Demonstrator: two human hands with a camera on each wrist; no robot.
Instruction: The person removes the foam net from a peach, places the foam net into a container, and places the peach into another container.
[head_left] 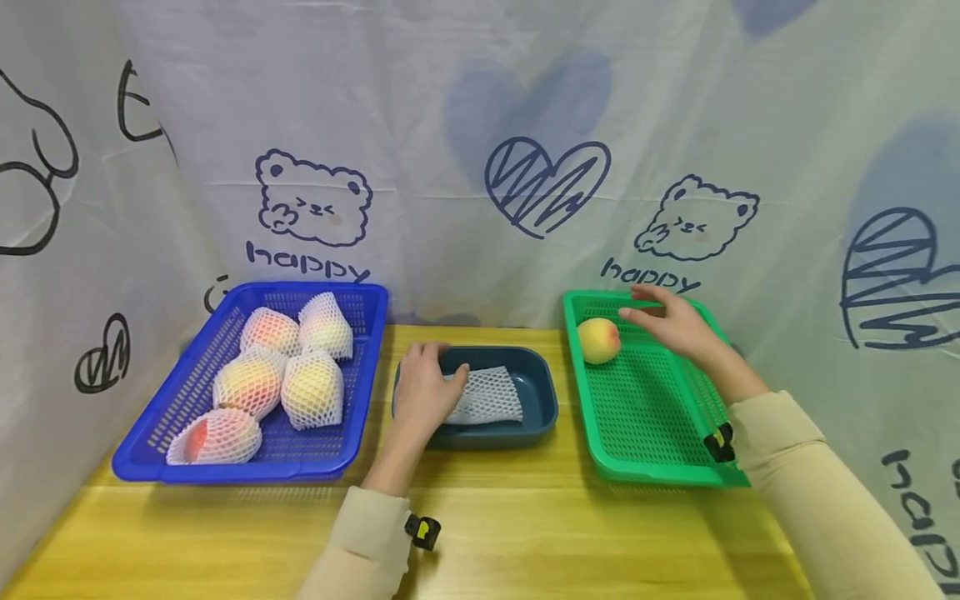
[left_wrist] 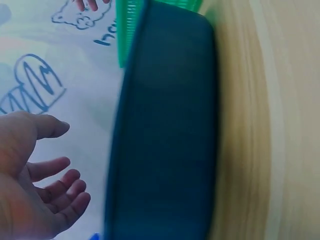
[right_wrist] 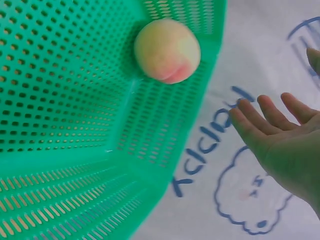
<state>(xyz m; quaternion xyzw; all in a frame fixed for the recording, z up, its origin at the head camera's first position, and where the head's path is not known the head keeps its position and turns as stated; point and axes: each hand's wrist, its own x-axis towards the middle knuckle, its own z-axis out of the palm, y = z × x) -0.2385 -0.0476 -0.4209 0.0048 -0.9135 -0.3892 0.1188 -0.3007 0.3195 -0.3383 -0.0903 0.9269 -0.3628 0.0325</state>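
My left hand (head_left: 426, 390) hovers above the left end of a dark teal tray (head_left: 538, 392), fingers relaxed and holding nothing. Inside that tray lies a white foam fruit net (head_left: 491, 397), flattened, partly hidden by the hand. Over the far right part of a green plastic basket (head_left: 637, 417) is my right hand (head_left: 669, 323), also holding nothing, its fingers loosely extended. A bare peach (head_left: 598, 342) sits in the basket's far left corner, a little apart from the right fingertips. The left wrist view shows the tray's outer side (left_wrist: 165, 130) beside the spread left fingers.
At left stands a blue basket (head_left: 367, 367) holding several peaches in white foam nets, among them one (head_left: 311, 390) near its right side. All containers rest on a yellow wooden table (head_left: 495, 517). A printed white cloth (head_left: 427, 225) hangs close behind them.
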